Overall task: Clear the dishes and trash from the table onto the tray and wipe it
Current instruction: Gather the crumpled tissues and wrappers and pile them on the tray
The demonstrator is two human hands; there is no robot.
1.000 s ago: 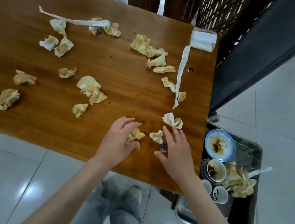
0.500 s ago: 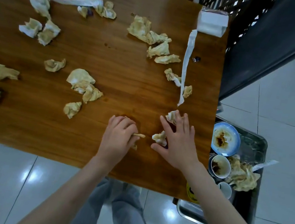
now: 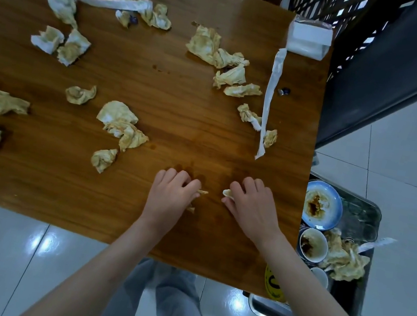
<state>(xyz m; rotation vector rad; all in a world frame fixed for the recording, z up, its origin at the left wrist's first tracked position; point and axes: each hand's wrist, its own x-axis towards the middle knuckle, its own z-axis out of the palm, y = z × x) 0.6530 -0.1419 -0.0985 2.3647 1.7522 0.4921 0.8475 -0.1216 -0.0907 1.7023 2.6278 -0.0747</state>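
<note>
Soiled napkins (image 3: pixel 122 124) scattered across the wooden table (image 3: pixel 183 104).
Left hand (image 3: pixel 170 198) and right hand (image 3: pixel 254 209) each clutch a crumpled napkin scrap, fingers curled.

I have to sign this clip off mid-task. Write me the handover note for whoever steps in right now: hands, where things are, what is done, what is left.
Left hand: curled on a small stained napkin scrap at the near edge of the brown wooden table.
Right hand: curled on another crumpled napkin scrap.
Done: blue-rimmed dirty plate, stained white cup and a pile of used napkins sit on the metal tray, beside the table on the right.
Left: many crumpled napkins, two long paper strips and a tissue pack are on the table; stains not yet wiped.
</note>
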